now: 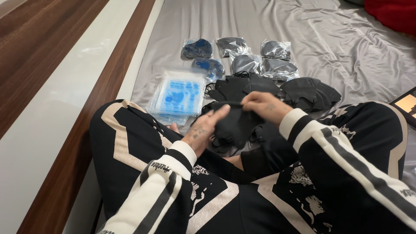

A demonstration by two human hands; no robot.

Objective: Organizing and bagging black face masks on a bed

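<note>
Left hand (203, 130) palm-up, right hand (262, 104) knuckles-up, together pinching black mask (236, 125) over lap.

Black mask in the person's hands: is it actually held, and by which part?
Yes. Both hands hold the black face mask: the right hand pinches its top edge, and the left hand grips its left side, fingers along the upper edge.
</note>
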